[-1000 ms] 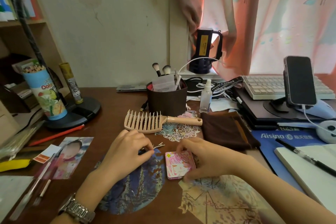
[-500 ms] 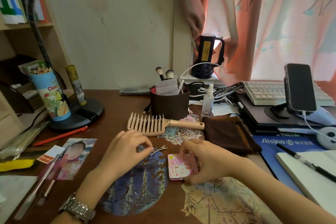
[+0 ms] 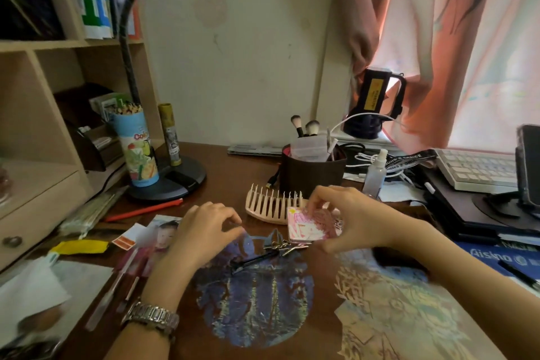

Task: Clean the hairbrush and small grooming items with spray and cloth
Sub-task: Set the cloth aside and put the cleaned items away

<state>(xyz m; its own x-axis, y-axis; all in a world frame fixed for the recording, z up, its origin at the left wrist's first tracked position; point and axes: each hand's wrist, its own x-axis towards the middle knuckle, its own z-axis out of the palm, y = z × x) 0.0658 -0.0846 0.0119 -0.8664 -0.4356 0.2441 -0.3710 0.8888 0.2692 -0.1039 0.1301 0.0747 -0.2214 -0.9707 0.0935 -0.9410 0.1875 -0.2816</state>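
**Ana:** Fingers (image 3: 314, 199) of the right hand (image 3: 350, 219) pinch the pink compact (image 3: 309, 226) by its top edge and lower corner, tilted up off the surface. It looks light, flat, stiff and probably glossy, so gripping the edges beats the slick faces.

**Ben:** And the left hand (image 3: 204, 231)?

**Ana:** It hovers with fingertips drawn near the thumb; I can't tell if anything is between them. Just below the compact lie the metal hair clips (image 3: 282, 245) and a thin black tool (image 3: 254, 260), small, hard, easy to scatter.

**Ben:** Hairbrush?

**Ana:** The hairbrush (image 3: 273, 206) lies bristles up just behind both hands: rigid, light, best taken by the handle, which the compact mostly hides.

**Ben:** Room to work?

**Ana:** Tight, I'd say. The brown pot (image 3: 312, 177) and spray bottle (image 3: 375, 172) stand just behind. The brown surface (image 3: 239, 164) has its only open stretch between pot and lamp base (image 3: 172, 181); photos and papers crowd the left.
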